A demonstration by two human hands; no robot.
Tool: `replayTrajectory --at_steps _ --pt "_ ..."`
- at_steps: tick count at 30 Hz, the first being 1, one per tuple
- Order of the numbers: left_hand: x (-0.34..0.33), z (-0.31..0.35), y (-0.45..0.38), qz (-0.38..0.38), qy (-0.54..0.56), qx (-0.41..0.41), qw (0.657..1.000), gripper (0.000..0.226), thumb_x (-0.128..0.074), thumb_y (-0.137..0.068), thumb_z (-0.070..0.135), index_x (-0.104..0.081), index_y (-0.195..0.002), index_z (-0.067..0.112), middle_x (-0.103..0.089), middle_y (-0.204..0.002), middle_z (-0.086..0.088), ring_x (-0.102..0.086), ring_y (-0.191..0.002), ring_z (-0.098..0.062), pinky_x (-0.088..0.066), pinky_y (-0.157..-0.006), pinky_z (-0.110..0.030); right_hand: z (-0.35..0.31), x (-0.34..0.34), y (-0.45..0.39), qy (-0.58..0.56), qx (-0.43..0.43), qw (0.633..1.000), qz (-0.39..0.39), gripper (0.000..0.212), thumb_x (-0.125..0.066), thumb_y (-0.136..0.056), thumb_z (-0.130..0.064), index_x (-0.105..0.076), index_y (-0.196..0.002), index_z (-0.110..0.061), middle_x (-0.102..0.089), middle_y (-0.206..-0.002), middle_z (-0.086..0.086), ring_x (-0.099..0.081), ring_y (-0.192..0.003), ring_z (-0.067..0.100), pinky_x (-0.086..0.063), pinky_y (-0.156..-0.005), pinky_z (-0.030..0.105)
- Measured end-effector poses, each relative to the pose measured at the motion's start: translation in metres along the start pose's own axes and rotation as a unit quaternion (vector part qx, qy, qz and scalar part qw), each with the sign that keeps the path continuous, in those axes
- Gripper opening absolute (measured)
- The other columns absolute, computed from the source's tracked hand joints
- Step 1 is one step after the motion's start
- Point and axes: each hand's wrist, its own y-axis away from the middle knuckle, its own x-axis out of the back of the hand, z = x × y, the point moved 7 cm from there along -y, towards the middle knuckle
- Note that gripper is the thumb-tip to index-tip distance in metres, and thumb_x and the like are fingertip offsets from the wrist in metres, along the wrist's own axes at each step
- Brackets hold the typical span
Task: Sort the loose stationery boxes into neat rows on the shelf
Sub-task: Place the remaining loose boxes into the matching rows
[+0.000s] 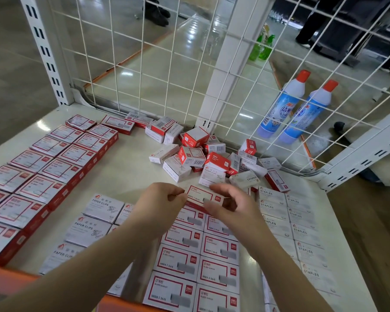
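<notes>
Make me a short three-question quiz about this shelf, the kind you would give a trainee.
1. True or false: the loose pile of boxes lies at the back of the shelf, near the wire grid.
2. Which box do both hands hold? A) a white paper-clip box B) a red-framed staple box C) a bottle
3. Fill in: behind the grid stand two blue bottles with ___ caps.

Key: 1 true; 2 B, left hand and right hand pinch its ends; 3 red.
</notes>
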Motion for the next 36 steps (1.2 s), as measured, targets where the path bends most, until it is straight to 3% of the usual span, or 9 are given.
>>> replayTrajectory --at_steps 8,13,16,19,22,26,30,33,36 --pt "-0.003 -0.002 0.001 -0.008 0.018 0.006 1.0 0.01 -0.048 -0.095 0.026 -0.052 -0.088 0.032 -0.06 -0.066 0.017 -0.061 -0.051 -0.001 -0.042 -0.04 -0.011 0.003 0.002 -0.001 0.074 -0.003 0.997 -0.007 0.048 -0.074 -0.075 -0.02 -0.051 -0.111 -0.042 -0.058 -0.113 -0.017 -0.055 -0.103 0.0 -0.05 -0.091 0.032" --pt "-0.006 -0.003 0.0 -0.014 0.027 0.009 0.999 0.01 -0.052 -0.094 0.023 -0.05 -0.102 0.027 -0.066 -0.076 0.01 -0.065 -0.059 -0.004 -0.048 -0.045 -0.015 -0.003 0.004 0.0 0.127 0.041 0.991 -0.007 0.045 -0.07 -0.079 -0.018 -0.046 -0.109 -0.043 -0.045 -0.104 -0.029 -0.046 -0.093 -0.012 -0.039 -0.069 0.009" --pt "-0.006 -0.004 -0.002 -0.007 0.011 0.004 1.0 0.012 -0.051 -0.094 0.021 -0.048 -0.104 0.026 -0.067 -0.08 0.009 -0.065 -0.064 -0.006 -0.051 -0.049 -0.017 -0.006 0.005 0.0 0.165 0.064 0.984 0.0 0.045 -0.068 -0.081 -0.02 -0.047 -0.116 -0.039 -0.039 -0.101 -0.033 -0.041 -0.092 -0.016 -0.033 -0.067 0.003" --pt "-0.007 -0.004 -0.003 0.003 -0.007 -0.003 1.0 0.012 -0.05 -0.094 0.02 -0.047 -0.103 0.027 -0.065 -0.082 0.01 -0.064 -0.066 -0.007 -0.053 -0.051 -0.018 -0.009 0.003 -0.001 0.201 0.086 0.976 0.016 0.046 -0.067 -0.083 -0.021 -0.048 -0.124 -0.033 -0.04 -0.107 -0.025 -0.04 -0.094 -0.012 -0.033 -0.069 0.001" --pt "-0.006 -0.003 -0.005 0.006 -0.012 -0.009 1.0 0.013 -0.05 -0.094 0.019 -0.045 -0.102 0.028 -0.064 -0.085 0.01 -0.064 -0.071 -0.008 -0.054 -0.055 -0.021 -0.01 0.002 -0.002 0.219 0.101 0.97 0.03 0.047 -0.066 -0.083 -0.019 -0.049 -0.124 -0.032 -0.039 -0.11 -0.023 -0.037 -0.093 -0.02 -0.033 -0.07 -0.003" --pt "-0.004 -0.002 -0.007 0.004 -0.012 -0.01 1.0 0.014 -0.05 -0.094 0.02 -0.046 -0.104 0.028 -0.066 -0.088 0.008 -0.066 -0.071 -0.01 -0.053 -0.051 -0.02 -0.009 0.003 -0.005 0.216 0.1 0.97 0.036 0.046 -0.068 -0.082 -0.019 -0.05 -0.122 -0.033 -0.042 -0.109 -0.024 -0.041 -0.096 -0.011 -0.034 -0.071 0.002" --pt "-0.003 0.0 -0.008 0.004 -0.033 -0.016 0.999 0.014 -0.049 -0.094 0.022 -0.044 -0.104 0.03 -0.064 -0.091 0.009 -0.064 -0.072 -0.009 -0.051 -0.048 -0.016 -0.01 0.003 -0.007 0.218 0.109 0.969 0.035 0.046 -0.068 -0.082 -0.022 -0.05 -0.122 -0.035 -0.037 -0.101 -0.035 -0.035 -0.094 -0.025 -0.032 -0.073 0.004" --pt "-0.001 0.001 -0.01 0.011 -0.061 -0.025 0.998 0.016 -0.048 -0.095 0.023 -0.044 -0.108 0.031 -0.062 -0.104 0.006 -0.063 -0.085 -0.014 -0.055 -0.056 -0.02 -0.009 0.003 -0.008 0.223 0.106 0.968 0.031 0.048 -0.066 -0.083 -0.023 -0.047 -0.125 -0.037 -0.035 -0.101 -0.036 -0.034 -0.092 -0.025 -0.031 -0.072 0.004" --pt "0.004 0.002 -0.012 0.034 -0.092 -0.037 0.995 0.023 -0.048 -0.094 0.023 -0.048 -0.117 0.029 -0.058 -0.107 0.007 -0.06 -0.092 -0.015 -0.057 -0.067 -0.027 -0.006 0.005 -0.011 0.225 0.088 0.97 0.03 0.048 -0.064 -0.085 -0.021 -0.046 -0.127 -0.035 -0.034 -0.101 -0.034 -0.038 -0.094 -0.013 -0.032 -0.082 0.01"
